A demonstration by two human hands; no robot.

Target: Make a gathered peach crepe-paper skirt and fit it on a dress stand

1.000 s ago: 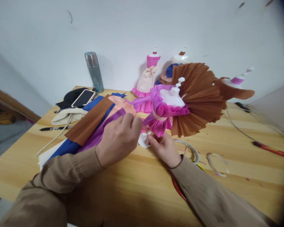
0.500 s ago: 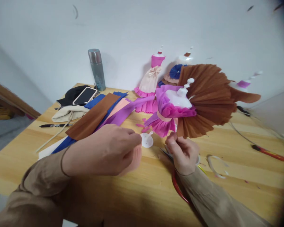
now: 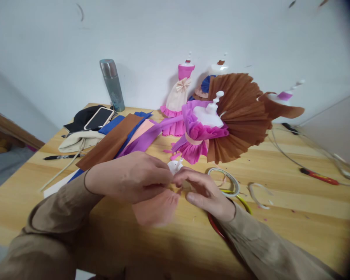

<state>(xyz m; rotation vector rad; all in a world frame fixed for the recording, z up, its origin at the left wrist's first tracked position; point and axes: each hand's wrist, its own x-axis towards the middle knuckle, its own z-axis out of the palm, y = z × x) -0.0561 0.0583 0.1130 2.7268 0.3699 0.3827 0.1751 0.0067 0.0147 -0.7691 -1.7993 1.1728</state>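
My left hand (image 3: 135,177) is closed, its fingertips pinched on a piece of peach crepe paper (image 3: 156,208) that hangs below it, gathered at its upper right corner. My right hand (image 3: 208,192) is close by on the right, thumb and fingers apart, fingertips beside the gathered corner. Whether they touch the paper I cannot tell. Just behind the hands is a small white round base (image 3: 175,166), partly hidden. Beyond it stands a white mannequin (image 3: 208,116) in a purple and magenta crepe paper dress, with a large pleated brown paper fan (image 3: 242,120) at its side.
Folded crepe paper strips (image 3: 111,140), a phone (image 3: 99,118), a pen (image 3: 61,157) and a thermos (image 3: 113,85) are on the left. More dressed mannequins (image 3: 179,93) stand by the wall. Tape rings (image 3: 236,186), a cable and a red-handled tool (image 3: 319,177) lie on the right.
My right hand has moved left from below the dressed mannequin to beside my left hand, and its fingers have spread. More of the peach paper shows, and scissor blades near my right hand are out of sight.
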